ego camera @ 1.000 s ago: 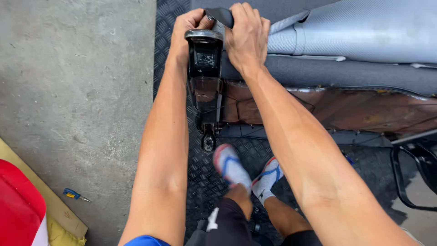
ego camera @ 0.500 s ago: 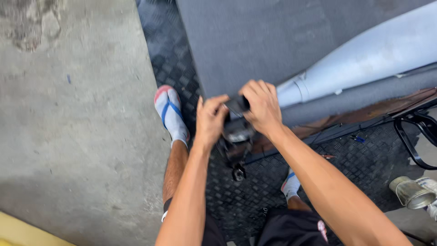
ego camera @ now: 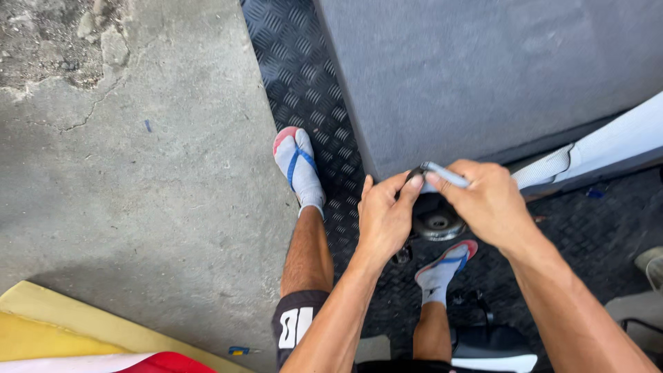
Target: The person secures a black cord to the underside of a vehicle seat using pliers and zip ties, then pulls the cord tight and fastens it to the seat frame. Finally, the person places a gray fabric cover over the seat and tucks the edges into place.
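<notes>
Both of my hands grip a dark mechanical part (ego camera: 435, 217) with a round metal fitting on its underside, held above a black checker-plate mat (ego camera: 304, 83). My left hand (ego camera: 383, 217) clasps its left side. My right hand (ego camera: 487, 204) closes over its top, where a thin grey strip (ego camera: 445, 174) pokes out between the fingers. Most of the part is hidden by my hands. Below them are my feet in grey socks and sandals with blue straps, the left foot (ego camera: 298, 166) stepped forward, the right foot (ego camera: 442, 269) under the part.
A grey flat panel (ego camera: 483, 69) fills the upper right, with a pale grey tapered body (ego camera: 608, 155) beside it. Cracked concrete floor (ego camera: 124, 173) lies to the left. A yellow and red object (ego camera: 83, 331) sits at the bottom left.
The view has swung left and down. My hands, still on the dark part, have lowered it nearer my feet, and my left foot stays stepped forward on the mat.
</notes>
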Tool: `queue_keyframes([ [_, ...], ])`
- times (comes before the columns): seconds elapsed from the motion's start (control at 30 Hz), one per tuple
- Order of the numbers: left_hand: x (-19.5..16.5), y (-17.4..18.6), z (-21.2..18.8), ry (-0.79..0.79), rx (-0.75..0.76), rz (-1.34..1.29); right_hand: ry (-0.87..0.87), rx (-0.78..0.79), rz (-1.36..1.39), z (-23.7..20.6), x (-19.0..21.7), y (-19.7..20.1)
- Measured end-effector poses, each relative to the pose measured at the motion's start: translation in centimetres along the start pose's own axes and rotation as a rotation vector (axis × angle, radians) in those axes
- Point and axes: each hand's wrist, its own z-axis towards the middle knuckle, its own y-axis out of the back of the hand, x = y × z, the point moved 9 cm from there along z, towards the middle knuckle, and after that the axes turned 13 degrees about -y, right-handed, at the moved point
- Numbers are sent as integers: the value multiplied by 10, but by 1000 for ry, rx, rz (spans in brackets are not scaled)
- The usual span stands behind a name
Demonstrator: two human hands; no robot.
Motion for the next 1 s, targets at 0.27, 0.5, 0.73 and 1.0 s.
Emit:
queue_keyframes([
  [0.27,-31,4,1,-37,33,164,-96,61,8,-14,13,9],
  [0.5,-54,7,-2,-122,37,182,-170,-52,279,-21,-8,0],
  [0.73,-63,6,-13,33,-20,72,91,-30,758,-21,-21,-6],
  [1.0,-34,3,-20,100,-62,30,579,-95,-69,-30,31,37],
])
